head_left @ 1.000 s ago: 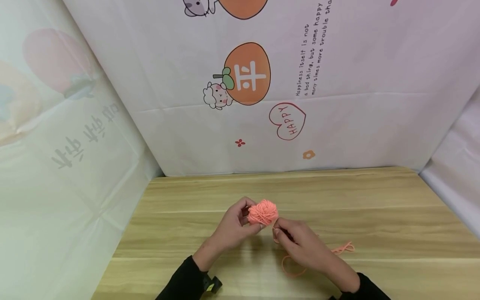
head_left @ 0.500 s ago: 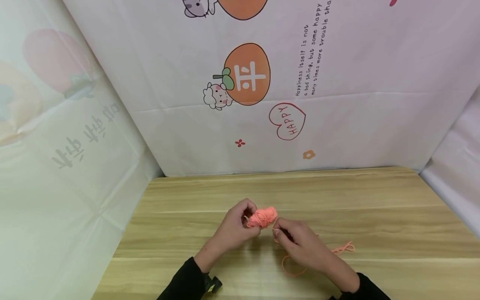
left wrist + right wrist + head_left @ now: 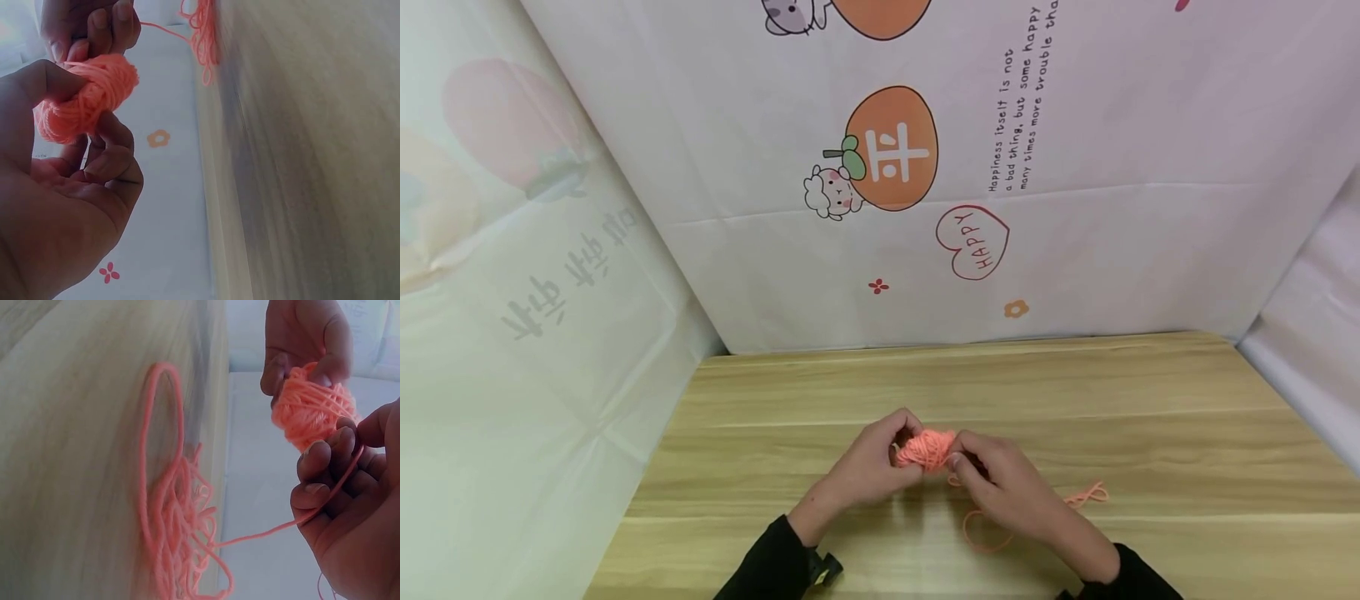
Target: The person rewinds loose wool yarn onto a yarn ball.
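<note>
My left hand (image 3: 876,462) holds a coral-pink ball of yarn (image 3: 927,450) above the table, thumb on one side and fingers curled on the other. Close against the ball's right side, my right hand (image 3: 1003,483) pinches the yarn strand (image 3: 350,472) between thumb and forefinger. In the right wrist view the strand crosses the right palm and runs down to a loose heap of yarn (image 3: 181,525) on the table. The left wrist view shows the wound yarn (image 3: 94,100) between the left thumb and fingers, with the right fingertips just beyond.
The wood-grain table (image 3: 760,400) spreads beneath both hands. A white printed cloth (image 3: 1105,267) hangs behind its back edge, and more cloth (image 3: 550,417) hangs at the left. One yarn loop (image 3: 988,533) lies near the right wrist.
The left hand has turned the yarn ball and lowered it slightly toward the right hand, so the right fingers now meet the ball. The right hand has barely moved.
</note>
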The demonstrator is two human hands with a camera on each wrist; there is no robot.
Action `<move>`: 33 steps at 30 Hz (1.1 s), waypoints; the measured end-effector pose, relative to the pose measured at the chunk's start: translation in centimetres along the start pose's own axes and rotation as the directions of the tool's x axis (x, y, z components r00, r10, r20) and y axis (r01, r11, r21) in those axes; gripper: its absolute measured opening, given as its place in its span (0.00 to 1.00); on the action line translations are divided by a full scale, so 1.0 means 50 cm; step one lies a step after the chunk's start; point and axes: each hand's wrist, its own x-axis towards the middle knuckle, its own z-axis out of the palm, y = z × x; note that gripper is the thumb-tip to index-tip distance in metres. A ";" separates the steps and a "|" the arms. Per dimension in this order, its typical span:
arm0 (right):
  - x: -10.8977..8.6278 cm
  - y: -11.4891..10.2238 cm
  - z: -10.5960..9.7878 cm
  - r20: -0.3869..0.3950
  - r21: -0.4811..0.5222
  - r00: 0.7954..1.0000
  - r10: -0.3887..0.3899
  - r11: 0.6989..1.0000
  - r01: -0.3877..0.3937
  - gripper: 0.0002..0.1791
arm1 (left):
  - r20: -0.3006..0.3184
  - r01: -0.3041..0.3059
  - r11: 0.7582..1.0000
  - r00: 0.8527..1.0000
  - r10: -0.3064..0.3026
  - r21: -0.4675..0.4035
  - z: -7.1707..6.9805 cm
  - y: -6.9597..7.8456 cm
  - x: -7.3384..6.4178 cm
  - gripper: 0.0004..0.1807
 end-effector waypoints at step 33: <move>0.000 0.012 -0.008 -0.031 0.032 0.999 0.031 0.999 -0.030 0.12 | 0.226 -0.131 0.968 0.957 0.179 -0.213 -0.010 0.051 -0.007 0.16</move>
